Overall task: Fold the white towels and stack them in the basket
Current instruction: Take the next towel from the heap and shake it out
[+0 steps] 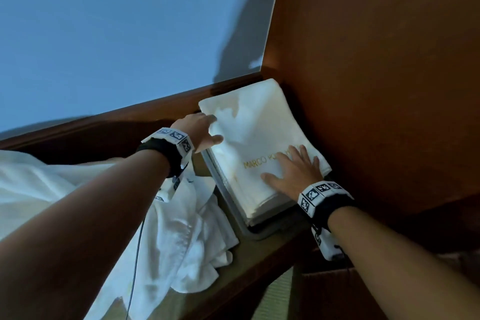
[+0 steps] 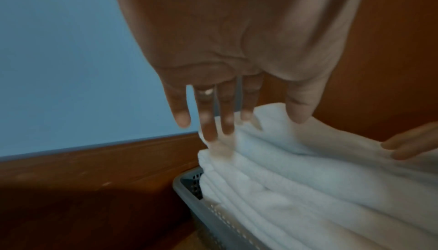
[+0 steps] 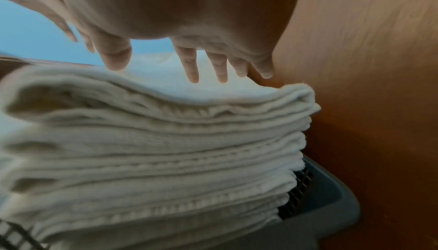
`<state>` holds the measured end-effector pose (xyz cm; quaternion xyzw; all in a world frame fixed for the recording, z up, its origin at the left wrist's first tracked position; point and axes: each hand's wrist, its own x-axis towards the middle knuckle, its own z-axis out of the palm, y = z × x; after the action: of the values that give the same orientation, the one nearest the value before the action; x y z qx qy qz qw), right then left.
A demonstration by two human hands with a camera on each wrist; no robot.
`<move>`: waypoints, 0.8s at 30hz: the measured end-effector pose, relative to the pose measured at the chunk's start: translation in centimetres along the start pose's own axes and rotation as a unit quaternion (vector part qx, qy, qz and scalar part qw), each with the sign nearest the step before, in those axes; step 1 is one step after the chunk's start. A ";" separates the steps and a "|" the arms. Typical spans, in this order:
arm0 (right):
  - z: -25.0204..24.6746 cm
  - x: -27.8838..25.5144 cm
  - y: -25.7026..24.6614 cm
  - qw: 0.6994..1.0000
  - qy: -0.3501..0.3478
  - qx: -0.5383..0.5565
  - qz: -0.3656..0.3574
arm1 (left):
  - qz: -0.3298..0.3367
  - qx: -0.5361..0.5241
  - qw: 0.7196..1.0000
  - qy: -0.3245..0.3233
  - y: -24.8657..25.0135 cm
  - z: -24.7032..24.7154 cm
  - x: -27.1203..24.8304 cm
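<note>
Wood-panelled corner holds the basket [image 1: 235,212] on the desk [image 1: 249,265], its towel stack [image 1: 257,138] under both flat, released hands, right hand [image 1: 293,171] on top, left hand [image 1: 201,132] nearer the unfolded towels [image 1: 181,228] left of the basket.

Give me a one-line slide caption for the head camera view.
Both hands, left and right, rest flat on folded white towels stacked in a grey basket.
</note>
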<state>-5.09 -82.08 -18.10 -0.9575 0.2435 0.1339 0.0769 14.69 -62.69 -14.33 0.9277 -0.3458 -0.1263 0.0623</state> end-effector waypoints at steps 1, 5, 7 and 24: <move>-0.2 -0.6 -0.7 1.000 0.008 0.009 -0.005 | -0.005 -0.016 1.000 -0.014 -0.6 -0.5 -1.3; -1.2 -3.1 -5.9 0.988 0.067 0.133 -0.036 | -0.027 -0.062 0.997 -0.029 -4.3 -2.0 -8.0; -1.4 -4.6 -9.7 0.974 0.095 0.196 -0.063 | -0.037 -0.078 0.996 -0.014 -7.1 -2.7 -12.0; 3.8 -16.7 -37.9 0.960 0.018 0.129 -0.248 | -0.225 -0.043 0.970 0.078 -31.4 -4.0 -41.0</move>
<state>-1.61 -40.86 -13.68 -0.9720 0.0149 0.0610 0.2264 5.57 -12.01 -9.00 0.9850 -0.1166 -0.0792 0.0994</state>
